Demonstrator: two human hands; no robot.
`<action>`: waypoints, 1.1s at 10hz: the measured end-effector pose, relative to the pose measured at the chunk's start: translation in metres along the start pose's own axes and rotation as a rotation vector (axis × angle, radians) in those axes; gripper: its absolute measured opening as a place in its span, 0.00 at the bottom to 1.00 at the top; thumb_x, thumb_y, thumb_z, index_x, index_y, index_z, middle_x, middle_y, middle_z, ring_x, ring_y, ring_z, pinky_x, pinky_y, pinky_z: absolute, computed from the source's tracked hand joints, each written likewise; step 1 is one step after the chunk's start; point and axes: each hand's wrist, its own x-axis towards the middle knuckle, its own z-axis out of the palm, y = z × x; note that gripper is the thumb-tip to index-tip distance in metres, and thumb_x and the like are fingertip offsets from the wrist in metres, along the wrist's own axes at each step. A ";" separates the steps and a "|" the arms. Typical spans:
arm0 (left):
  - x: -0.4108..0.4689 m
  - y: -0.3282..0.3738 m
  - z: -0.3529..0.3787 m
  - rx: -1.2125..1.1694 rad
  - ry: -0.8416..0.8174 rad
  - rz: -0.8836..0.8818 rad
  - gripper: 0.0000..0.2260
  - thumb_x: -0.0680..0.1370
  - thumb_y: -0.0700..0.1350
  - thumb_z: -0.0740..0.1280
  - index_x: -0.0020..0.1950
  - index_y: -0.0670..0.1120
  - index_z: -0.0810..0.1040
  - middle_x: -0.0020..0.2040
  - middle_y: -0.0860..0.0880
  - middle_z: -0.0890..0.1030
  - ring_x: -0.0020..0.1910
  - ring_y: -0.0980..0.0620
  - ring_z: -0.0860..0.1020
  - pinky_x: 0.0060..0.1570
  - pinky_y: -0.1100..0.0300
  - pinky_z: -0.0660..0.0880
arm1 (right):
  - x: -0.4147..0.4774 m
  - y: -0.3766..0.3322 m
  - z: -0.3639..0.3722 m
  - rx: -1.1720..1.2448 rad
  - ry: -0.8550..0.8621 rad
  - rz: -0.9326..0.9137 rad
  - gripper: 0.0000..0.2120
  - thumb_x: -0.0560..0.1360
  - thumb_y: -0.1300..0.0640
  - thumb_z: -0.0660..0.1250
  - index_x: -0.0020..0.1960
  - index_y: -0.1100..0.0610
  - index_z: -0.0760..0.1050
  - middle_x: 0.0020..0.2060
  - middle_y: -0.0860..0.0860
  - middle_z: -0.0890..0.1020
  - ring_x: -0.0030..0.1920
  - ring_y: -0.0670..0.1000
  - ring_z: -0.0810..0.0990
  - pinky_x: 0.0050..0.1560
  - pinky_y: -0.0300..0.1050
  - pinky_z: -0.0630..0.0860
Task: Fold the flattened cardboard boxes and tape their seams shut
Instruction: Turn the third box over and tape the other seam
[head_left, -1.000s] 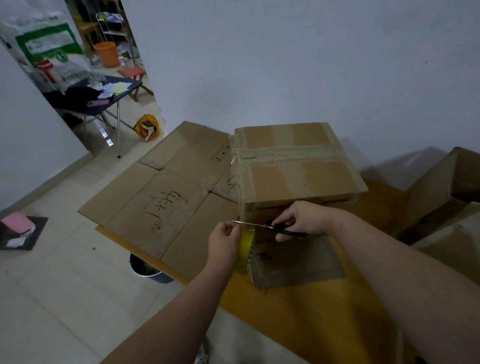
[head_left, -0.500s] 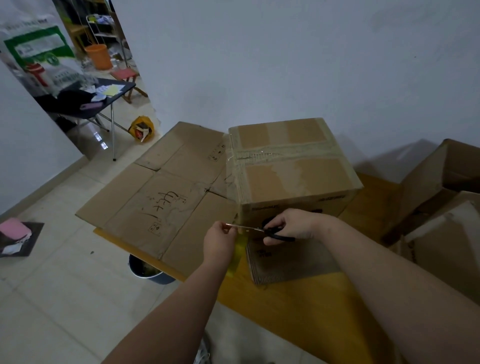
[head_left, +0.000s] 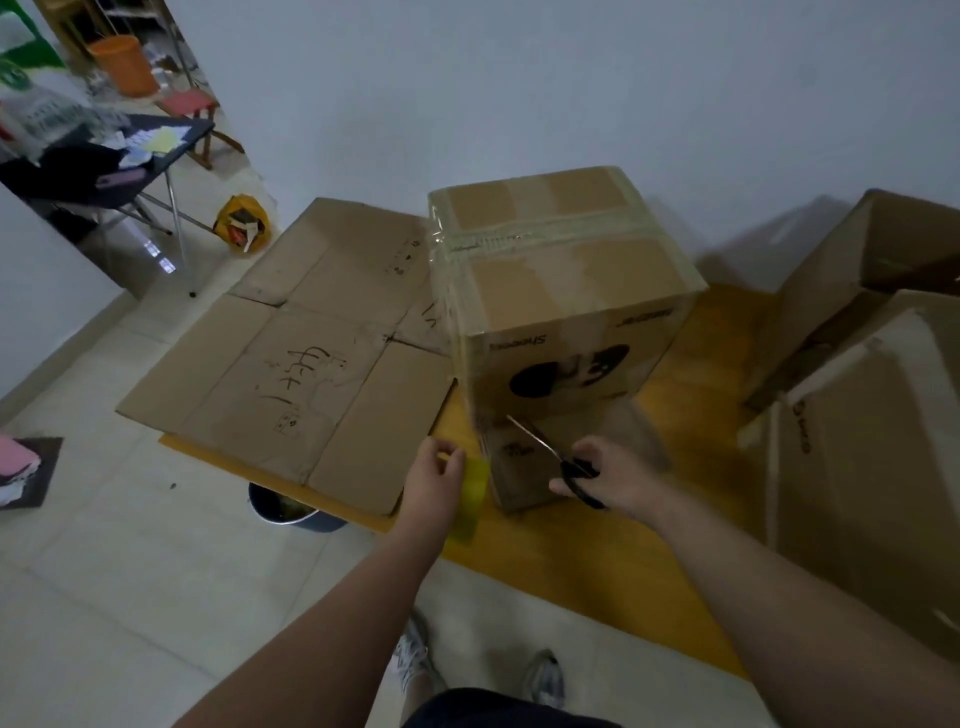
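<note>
A folded cardboard box (head_left: 561, 291) stands on the yellow table (head_left: 587, 551), its top seam and left side covered with clear tape. My left hand (head_left: 434, 480) grips a yellowish roll of tape (head_left: 471, 499) just in front of the box's lower left corner. My right hand (head_left: 615, 475) holds black-handled scissors (head_left: 558, 457), blades pointing up-left toward that corner. A flattened cardboard box (head_left: 306, 353) with handwriting lies to the left, overhanging the table edge.
More cardboard boxes (head_left: 862, 415) stand at the right on the table. A dark bucket (head_left: 288, 512) sits on the floor under the table edge. A black folding table (head_left: 104, 166) and an orange bucket (head_left: 124, 65) stand far left. My shoes (head_left: 415, 660) are below.
The scissors have come away from the tape beside my left hand and now tilt up-left. My right hand has drawn back to the right. The view has tipped downward.
</note>
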 end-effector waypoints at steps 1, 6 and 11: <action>-0.010 0.005 0.016 -0.031 -0.094 0.031 0.06 0.82 0.47 0.59 0.48 0.47 0.71 0.38 0.44 0.73 0.31 0.51 0.68 0.33 0.56 0.66 | -0.007 0.042 0.014 0.199 0.240 0.198 0.23 0.73 0.52 0.74 0.58 0.53 0.63 0.46 0.54 0.79 0.34 0.54 0.76 0.28 0.45 0.73; -0.043 0.013 0.067 0.111 -0.257 0.162 0.06 0.83 0.46 0.58 0.51 0.45 0.70 0.40 0.48 0.73 0.33 0.53 0.68 0.32 0.60 0.65 | -0.040 0.103 0.007 -0.380 0.363 0.409 0.12 0.80 0.65 0.58 0.62 0.64 0.72 0.57 0.62 0.78 0.55 0.61 0.79 0.47 0.52 0.77; -0.061 0.026 0.040 0.094 -0.377 0.274 0.12 0.81 0.44 0.61 0.64 0.50 0.69 0.47 0.46 0.74 0.41 0.54 0.72 0.37 0.67 0.70 | -0.045 0.003 0.017 -0.059 0.392 -0.437 0.03 0.78 0.57 0.66 0.46 0.55 0.76 0.41 0.47 0.75 0.43 0.46 0.73 0.39 0.35 0.69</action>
